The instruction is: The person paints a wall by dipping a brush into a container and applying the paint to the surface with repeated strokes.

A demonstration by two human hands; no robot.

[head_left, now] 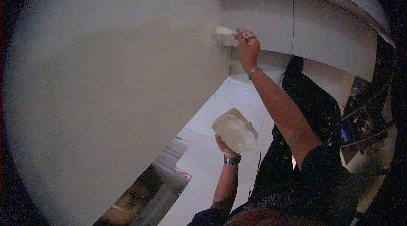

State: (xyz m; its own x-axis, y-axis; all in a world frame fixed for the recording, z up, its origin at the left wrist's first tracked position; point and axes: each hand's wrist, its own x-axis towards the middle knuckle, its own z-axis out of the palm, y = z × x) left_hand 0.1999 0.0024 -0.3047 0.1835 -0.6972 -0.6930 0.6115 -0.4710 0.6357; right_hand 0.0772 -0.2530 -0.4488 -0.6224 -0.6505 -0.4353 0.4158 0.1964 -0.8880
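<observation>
My right hand (248, 49) is closed around the handle of a paintbrush (224, 30), with the arm stretched upward. Its pale bristles touch the wall (127, 77) close to the corner where the wall meets a tiled step. A darker, damp-looking band spreads across the wall left of the brush. Lower down, my left hand (224, 147) grips a paint tub (231, 129) from underneath, its fingers partly hidden. Pale paint coats the inside of this rectangular tub, which is tilted toward me.
Tiled steps (258, 14) rise on the right of the wall, with a ledge above. White flooring (203, 179) lies below the tub. My dark-clothed leg (313, 99) rests by the steps. Dark clutter (360, 120) stands at the far right, and a brown surface (135, 196) shows at the lower left.
</observation>
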